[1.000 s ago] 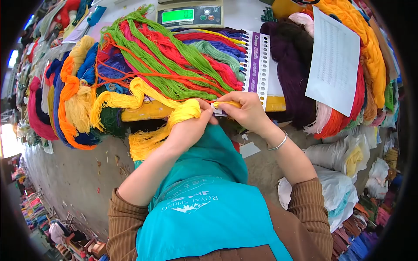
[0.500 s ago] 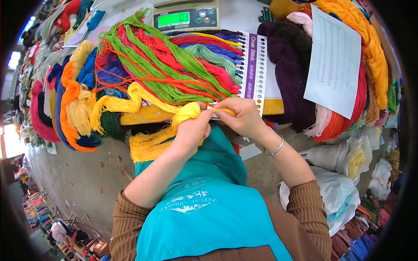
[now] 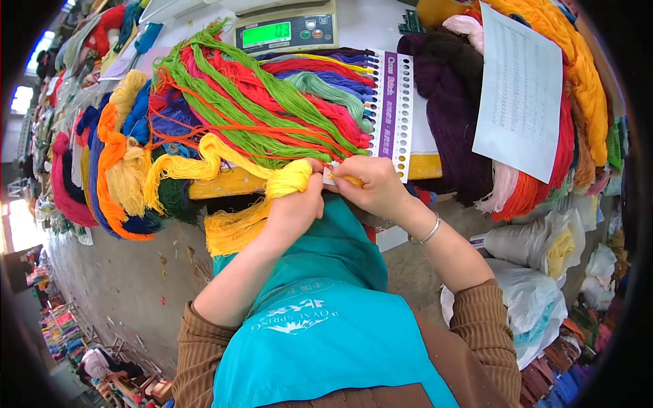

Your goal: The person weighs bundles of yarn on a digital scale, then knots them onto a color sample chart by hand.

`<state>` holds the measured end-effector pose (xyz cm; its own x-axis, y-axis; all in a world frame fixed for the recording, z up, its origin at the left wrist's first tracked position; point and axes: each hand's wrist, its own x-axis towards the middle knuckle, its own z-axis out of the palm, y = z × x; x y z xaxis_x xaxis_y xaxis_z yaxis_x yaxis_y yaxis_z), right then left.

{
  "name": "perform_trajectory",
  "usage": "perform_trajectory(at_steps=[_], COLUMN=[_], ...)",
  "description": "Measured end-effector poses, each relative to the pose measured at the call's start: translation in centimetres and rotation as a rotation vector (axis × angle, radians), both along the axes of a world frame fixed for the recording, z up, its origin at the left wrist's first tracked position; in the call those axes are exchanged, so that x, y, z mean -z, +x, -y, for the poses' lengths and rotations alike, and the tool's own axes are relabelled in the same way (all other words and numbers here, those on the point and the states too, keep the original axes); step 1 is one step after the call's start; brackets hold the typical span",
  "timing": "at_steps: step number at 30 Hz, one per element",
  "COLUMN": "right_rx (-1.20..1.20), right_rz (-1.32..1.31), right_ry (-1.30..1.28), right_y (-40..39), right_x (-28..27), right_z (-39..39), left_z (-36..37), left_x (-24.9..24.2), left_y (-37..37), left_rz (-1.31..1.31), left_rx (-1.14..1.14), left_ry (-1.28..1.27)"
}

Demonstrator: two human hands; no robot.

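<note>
A skein of yellow embroidery thread point(image 3: 289, 178) is gripped in my left hand point(image 3: 297, 212), its loose ends hanging below the table edge and another length lying across the table. Close beside it, my right hand point(image 3: 376, 185) pinches an end of yellow-orange thread at the lower end of the floss card. That white card point(image 3: 406, 102) has a purple "Cross Stitch" strip and a row of holes. Green thread point(image 3: 292, 102), red thread point(image 3: 235, 75) and several other colours fan out leftward from its edge. Loose orange strands point(image 3: 272, 129) lie over the green. My fingers partly hide the pinched thread.
A digital scale point(image 3: 286, 30) with a lit green display stands behind the threads. To the right, a printed sheet point(image 3: 520, 95) rests on dark purple skeins point(image 3: 445, 129) and other bundles. Orange skeins point(image 3: 109, 163) drape over the left edge. Plastic bags point(image 3: 527, 306) sit at lower right.
My right hand has drawn in its fingers around the yellow-orange thread, so less of it shows. My left hand still holds the yellow skein, and the view has shifted slightly.
</note>
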<state>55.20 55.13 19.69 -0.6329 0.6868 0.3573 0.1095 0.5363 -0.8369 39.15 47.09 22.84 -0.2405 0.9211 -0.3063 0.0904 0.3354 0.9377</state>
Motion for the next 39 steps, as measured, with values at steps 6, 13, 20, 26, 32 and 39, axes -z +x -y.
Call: perform_trajectory(at_steps=[6, 13, 20, 26, 32, 39], right_rx=[0.009, -0.031, -0.044, -0.097, -0.087, -0.003], right_rz=[-0.018, 0.000, 0.137, 0.233, 0.246, 0.299], right_ry=[-0.177, -0.166, -0.155, -0.223, -0.205, -0.258], right_y=[-0.1, 0.0, -0.1, -0.2, -0.5, -1.0], right_x=[-0.4, -0.1, -0.5, -1.6, -1.0, -1.8], right_z=[0.1, -0.3, -0.7, -1.2, -1.1, -0.9], left_z=[-0.7, -1.7, -1.1, -0.4, 0.5, -0.1], left_x=[-1.4, -1.3, -1.2, -0.2, -0.6, -1.0], left_y=[-1.4, -2.1, -1.8, -3.7, -6.2, -5.4], left_rz=[0.284, 0.333, 0.120, -0.391, -0.158, 0.163], left_rx=[0.079, 0.160, 0.163, 0.217, 0.016, -0.010], left_ry=[-0.222, -0.384, -0.231, -0.058, -0.065, -0.157])
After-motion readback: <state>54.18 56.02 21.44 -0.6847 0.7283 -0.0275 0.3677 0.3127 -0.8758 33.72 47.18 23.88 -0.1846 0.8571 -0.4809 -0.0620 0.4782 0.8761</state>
